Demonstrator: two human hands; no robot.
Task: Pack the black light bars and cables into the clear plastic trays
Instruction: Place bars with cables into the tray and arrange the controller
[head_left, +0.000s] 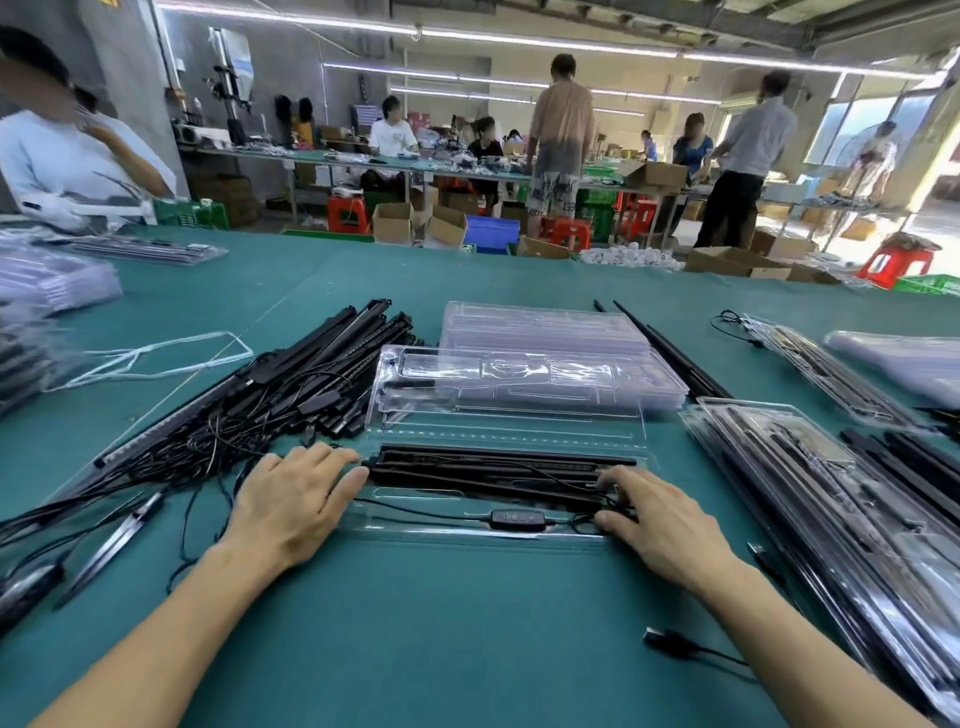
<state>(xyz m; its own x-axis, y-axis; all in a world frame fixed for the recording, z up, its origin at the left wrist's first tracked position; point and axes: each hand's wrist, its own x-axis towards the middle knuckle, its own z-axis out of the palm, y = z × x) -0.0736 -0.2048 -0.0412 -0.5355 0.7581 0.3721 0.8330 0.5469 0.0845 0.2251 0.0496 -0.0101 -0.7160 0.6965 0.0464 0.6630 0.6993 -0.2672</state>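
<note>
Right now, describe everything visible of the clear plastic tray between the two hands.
The clear plastic tray is a thin, glossy, see-through moulded shell lying flat on the green table mat. Its long slots hold black light bars lengthwise; a nearer channel holds a thin black cable with a black inline controller. The left hand touches the bars at its left end; the right hand rests on its right end over the cable.

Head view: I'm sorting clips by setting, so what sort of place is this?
Most likely a factory packing floor: a heap of black light bars and a stack of clear plastic trays lie on a long green worktable, and other workers work at benches among cardboard boxes behind.
</note>
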